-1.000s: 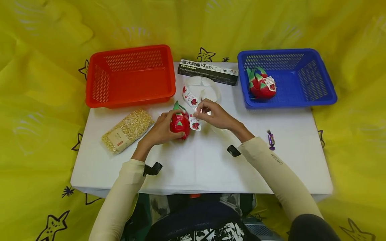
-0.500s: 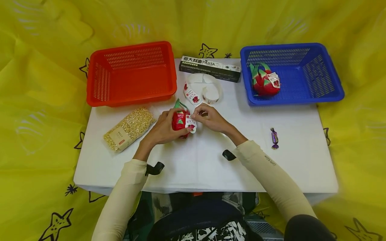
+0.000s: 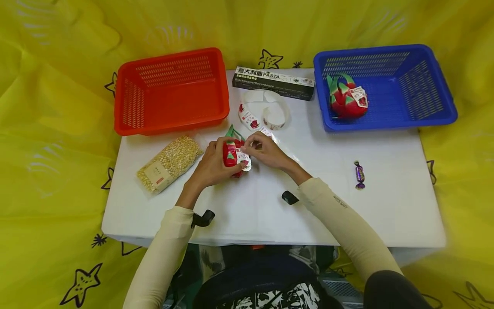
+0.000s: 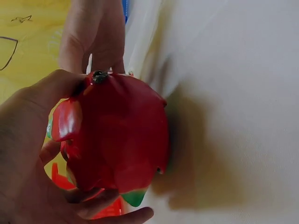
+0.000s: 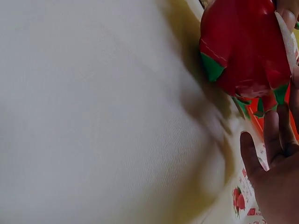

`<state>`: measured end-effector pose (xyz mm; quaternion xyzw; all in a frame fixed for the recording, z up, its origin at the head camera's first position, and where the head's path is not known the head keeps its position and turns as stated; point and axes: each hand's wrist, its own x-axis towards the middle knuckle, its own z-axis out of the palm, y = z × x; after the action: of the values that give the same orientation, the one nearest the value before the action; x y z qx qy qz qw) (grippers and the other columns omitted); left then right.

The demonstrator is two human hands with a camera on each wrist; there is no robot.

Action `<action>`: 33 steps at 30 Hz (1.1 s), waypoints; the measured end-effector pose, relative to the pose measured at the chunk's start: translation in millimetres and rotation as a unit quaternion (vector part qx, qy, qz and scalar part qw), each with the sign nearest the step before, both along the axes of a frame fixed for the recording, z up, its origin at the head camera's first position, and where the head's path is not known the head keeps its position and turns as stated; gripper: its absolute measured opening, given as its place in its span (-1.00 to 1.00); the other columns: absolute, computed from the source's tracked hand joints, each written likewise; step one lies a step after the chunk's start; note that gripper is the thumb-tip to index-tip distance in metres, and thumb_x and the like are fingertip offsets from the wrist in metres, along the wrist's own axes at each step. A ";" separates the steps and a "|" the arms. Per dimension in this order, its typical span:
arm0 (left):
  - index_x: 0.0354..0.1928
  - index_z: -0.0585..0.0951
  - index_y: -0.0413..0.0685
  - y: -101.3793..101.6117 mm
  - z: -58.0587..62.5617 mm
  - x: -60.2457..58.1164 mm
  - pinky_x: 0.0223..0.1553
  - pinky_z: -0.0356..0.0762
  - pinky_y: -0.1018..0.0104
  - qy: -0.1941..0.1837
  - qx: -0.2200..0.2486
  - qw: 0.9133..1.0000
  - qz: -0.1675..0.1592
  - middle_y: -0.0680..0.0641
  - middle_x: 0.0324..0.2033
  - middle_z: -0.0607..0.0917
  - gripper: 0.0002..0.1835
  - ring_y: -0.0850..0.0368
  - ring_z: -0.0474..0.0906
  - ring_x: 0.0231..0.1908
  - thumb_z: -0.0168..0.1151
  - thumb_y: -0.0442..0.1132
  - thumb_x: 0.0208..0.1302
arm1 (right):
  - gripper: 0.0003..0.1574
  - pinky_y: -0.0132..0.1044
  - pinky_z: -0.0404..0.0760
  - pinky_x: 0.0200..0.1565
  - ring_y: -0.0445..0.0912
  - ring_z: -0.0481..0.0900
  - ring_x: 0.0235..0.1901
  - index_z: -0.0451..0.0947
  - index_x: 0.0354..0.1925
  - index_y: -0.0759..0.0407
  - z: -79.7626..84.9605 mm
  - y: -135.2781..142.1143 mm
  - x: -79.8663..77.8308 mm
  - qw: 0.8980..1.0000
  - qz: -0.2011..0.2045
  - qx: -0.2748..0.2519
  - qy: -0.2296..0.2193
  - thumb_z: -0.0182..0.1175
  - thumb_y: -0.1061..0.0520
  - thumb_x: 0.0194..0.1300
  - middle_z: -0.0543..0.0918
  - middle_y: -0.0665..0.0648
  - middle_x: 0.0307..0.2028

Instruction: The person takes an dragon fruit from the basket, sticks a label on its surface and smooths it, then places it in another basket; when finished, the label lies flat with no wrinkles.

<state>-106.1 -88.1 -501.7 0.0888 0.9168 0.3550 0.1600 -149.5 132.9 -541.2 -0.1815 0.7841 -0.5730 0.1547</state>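
Observation:
A red dragon fruit with green-tipped scales (image 3: pixel 230 156) is gripped by my left hand (image 3: pixel 213 166), with the thumb low on its side and the fingers round the far side. A white sticker with a red fruit picture (image 3: pixel 244 159) lies against the fruit's right side, the left thumb on its lower part. My right hand (image 3: pixel 267 151) pinches the sticker's upper edge. In the right wrist view, the sticker's pale edge (image 5: pixel 286 42) stands slightly off the fruit. The left wrist view shows the fruit's stem end (image 4: pixel 99 76) facing the camera.
Behind the hands lies a roll of fruit stickers (image 3: pixel 278 122), with a pasta box (image 3: pixel 274 83) beyond it. A red basket (image 3: pixel 171 124) stands at left, and a blue basket (image 3: pixel 393 124) at right holds another stickered dragon fruit (image 3: pixel 348 103). Nearby are a corn kernel bag (image 3: pixel 170 163) and a wrapped candy (image 3: pixel 359 175).
The right hand has brought the sticker leftward from beside the dragon fruit onto its right side. The left thumb has come onto the sticker. The head view has shifted slightly.

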 end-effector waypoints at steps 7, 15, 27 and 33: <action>0.56 0.24 0.30 -8.1 1.9 1.4 0.15 0.67 -0.19 -0.028 0.034 0.999 -0.006 -0.31 0.38 0.32 -0.15 -0.25 0.43 0.27 0.43 0.08 0.32 | -0.82 -0.28 0.53 -0.05 -0.02 0.56 -0.18 0.62 -0.08 0.25 0.6 -8.0 -0.3 1.000 0.003 -0.016 -0.022 0.33 0.14 0.49 0.61 0.15 -0.10; 0.41 0.44 0.17 -10.1 -3.6 -0.5 0.23 0.53 -0.31 -0.008 0.068 0.997 0.042 -0.36 0.34 0.38 -0.55 -0.30 0.41 0.31 0.13 0.03 0.57 | -0.69 -0.27 0.55 -0.12 0.03 0.61 -0.18 0.47 0.09 0.25 6.2 -15.7 4.6 0.998 0.013 -0.034 -0.050 0.28 0.13 0.53 0.62 0.17 -0.02; 0.37 0.43 0.07 -15.3 -3.5 -4.8 0.30 0.41 -0.31 -0.040 0.093 0.994 0.032 -0.34 0.32 0.37 -0.61 -0.23 0.31 0.35 -0.05 -0.02 0.66 | -0.23 -0.33 0.58 -0.19 0.02 0.58 -0.28 0.20 0.28 0.23 -6.8 0.3 5.5 0.990 0.086 -0.014 -0.111 0.47 0.21 0.33 0.50 0.32 0.01; 0.43 0.35 0.11 -18.0 -2.4 -6.4 0.25 0.53 -0.27 -0.068 0.073 0.995 0.016 -0.36 0.33 0.31 -0.52 -0.29 0.35 0.30 0.05 0.08 0.64 | -0.12 -0.27 0.58 -0.12 0.07 0.58 -0.24 0.19 0.34 0.18 -4.1 -3.2 5.3 0.989 0.095 0.018 -0.115 0.52 0.12 0.29 0.52 0.28 0.01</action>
<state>-112.6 -106.0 -504.1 0.0608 0.8765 0.4291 0.2094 -144.2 129.7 -545.3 -0.1849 0.7507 -0.5583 0.3010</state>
